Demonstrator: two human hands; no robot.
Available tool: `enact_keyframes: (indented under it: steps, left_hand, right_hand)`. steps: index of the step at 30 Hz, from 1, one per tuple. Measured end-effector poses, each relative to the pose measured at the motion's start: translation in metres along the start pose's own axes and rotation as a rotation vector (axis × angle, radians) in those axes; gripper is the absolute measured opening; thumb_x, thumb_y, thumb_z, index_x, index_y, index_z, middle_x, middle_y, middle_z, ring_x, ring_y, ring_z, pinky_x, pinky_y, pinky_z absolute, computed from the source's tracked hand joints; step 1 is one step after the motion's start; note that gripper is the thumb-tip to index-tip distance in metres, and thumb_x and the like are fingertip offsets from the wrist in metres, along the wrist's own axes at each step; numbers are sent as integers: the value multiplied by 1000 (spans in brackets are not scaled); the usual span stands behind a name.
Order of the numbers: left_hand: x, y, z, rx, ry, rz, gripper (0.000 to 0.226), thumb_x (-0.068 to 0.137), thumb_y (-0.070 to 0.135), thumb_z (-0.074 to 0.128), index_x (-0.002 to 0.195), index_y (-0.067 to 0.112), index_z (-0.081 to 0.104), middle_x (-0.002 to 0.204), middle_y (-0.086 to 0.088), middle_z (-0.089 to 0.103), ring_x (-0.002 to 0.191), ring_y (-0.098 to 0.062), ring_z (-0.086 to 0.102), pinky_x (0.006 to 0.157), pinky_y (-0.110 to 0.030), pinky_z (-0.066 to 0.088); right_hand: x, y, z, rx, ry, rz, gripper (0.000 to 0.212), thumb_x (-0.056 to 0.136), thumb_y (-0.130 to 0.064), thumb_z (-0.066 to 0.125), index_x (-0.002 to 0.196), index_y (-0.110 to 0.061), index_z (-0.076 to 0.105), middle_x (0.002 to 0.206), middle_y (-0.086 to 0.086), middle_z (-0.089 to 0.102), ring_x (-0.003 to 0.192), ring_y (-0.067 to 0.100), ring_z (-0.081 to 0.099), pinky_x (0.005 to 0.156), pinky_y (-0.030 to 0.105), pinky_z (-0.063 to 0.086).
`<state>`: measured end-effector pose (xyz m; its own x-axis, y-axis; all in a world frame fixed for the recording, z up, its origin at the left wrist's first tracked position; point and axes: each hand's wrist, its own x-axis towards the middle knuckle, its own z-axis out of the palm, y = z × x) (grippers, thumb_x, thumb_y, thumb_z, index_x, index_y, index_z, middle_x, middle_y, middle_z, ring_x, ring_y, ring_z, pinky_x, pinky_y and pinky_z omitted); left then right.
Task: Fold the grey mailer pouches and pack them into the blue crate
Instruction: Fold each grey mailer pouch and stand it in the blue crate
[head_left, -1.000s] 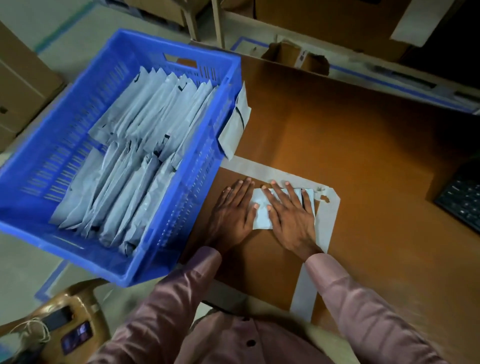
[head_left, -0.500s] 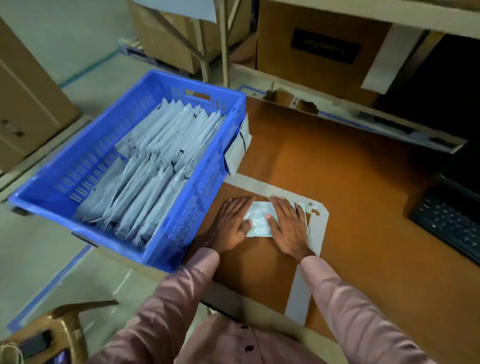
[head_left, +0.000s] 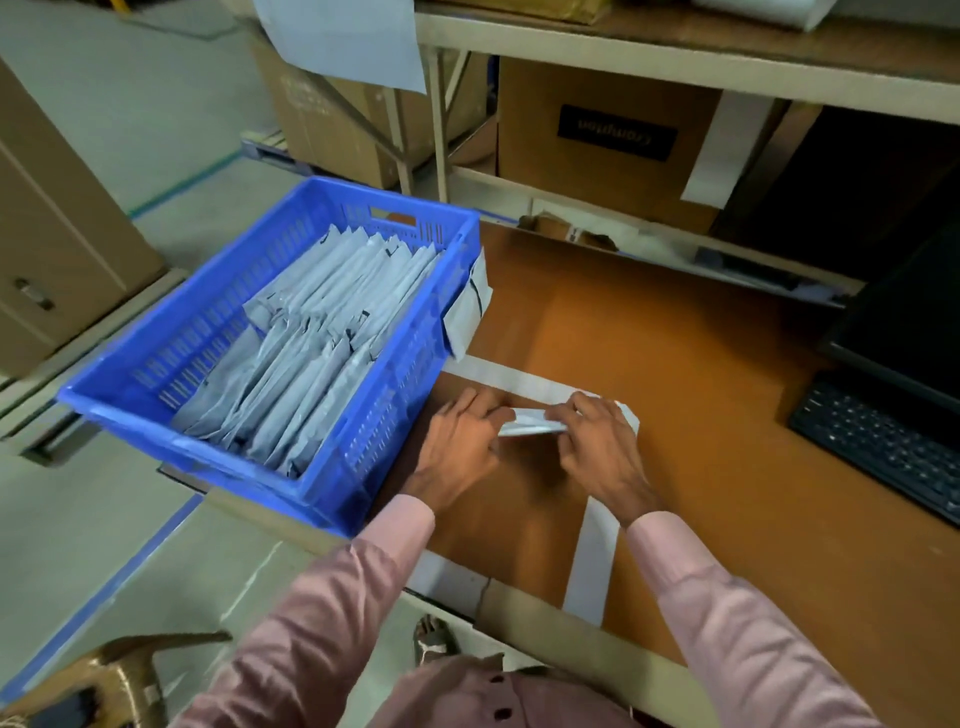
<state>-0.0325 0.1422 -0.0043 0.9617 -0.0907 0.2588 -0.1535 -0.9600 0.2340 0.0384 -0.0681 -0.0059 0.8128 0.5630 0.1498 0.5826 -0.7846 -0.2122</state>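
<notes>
A folded grey mailer pouch (head_left: 530, 422) is lifted a little off the brown table (head_left: 701, 395), held between both hands. My left hand (head_left: 460, 441) grips its left end and my right hand (head_left: 597, 444) pinches its right end. The blue crate (head_left: 130, 387) stands to the left on the table's corner, with several folded grey pouches (head_left: 311, 353) standing in rows along its right side. One more grey pouch (head_left: 470, 306) hangs outside the crate's right wall.
White tape lines (head_left: 592, 561) mark a rectangle on the table under my hands. A black keyboard (head_left: 883, 441) and a monitor (head_left: 904, 332) stand at the right. Cardboard boxes (head_left: 608, 140) sit on a shelf behind. A brown stool (head_left: 114, 675) stands low left.
Both hands lay flat pressing the pouch on the table; now they grip its ends and have raised it. The camera has tilted up, showing more of the shelf.
</notes>
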Motion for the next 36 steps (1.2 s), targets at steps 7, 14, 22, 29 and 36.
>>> enact_keyframes:
  steps: [7, 14, 22, 29, 36]
  left_hand:
    - [-66, -2, 37, -225, -91, -123, 47, 71, 35, 62, 117, 28, 67, 133, 8, 59, 123, -18, 58, 92, -34, 55]
    - [-43, -2, 64, -153, -48, -157, 55, 107, 40, 33, 156, 16, 45, 161, 0, 44, 153, -15, 30, 125, -42, 27]
    - [-42, -9, 78, -67, -144, -132, 55, 111, 44, 24, 164, 31, 21, 171, 8, 22, 158, -10, 13, 127, -46, 15]
    - [-38, -8, 78, -52, -171, -152, 58, 111, 43, 28, 165, 26, 19, 173, 7, 16, 159, -9, 8, 128, -45, 11]
    - [-37, -10, 83, -46, -191, -133, 59, 110, 42, 29, 165, 22, 21, 173, 4, 17, 159, -12, 8, 129, -46, 9]
  right_hand:
    - [-73, 3, 52, 194, 30, -23, 40, 101, -48, 53, 131, -23, 63, 126, -1, 58, 119, 22, 55, 107, 42, 41]
    - [-44, -4, 72, 118, -39, 104, 57, 109, -51, 25, 160, -25, 34, 163, 0, 39, 155, 24, 27, 122, 52, 26]
    - [-41, 1, 85, 94, -59, 75, 57, 110, -49, 26, 164, -32, 24, 170, -4, 26, 160, 21, 10, 129, 51, 9]
    - [-37, 2, 89, 57, -85, 84, 57, 110, -48, 30, 164, -29, 27, 170, -3, 26, 160, 24, 11, 128, 54, 12]
    - [-37, 3, 91, 50, -95, 75, 59, 110, -51, 27, 164, -28, 24, 171, -3, 21, 160, 24, 9, 128, 53, 9]
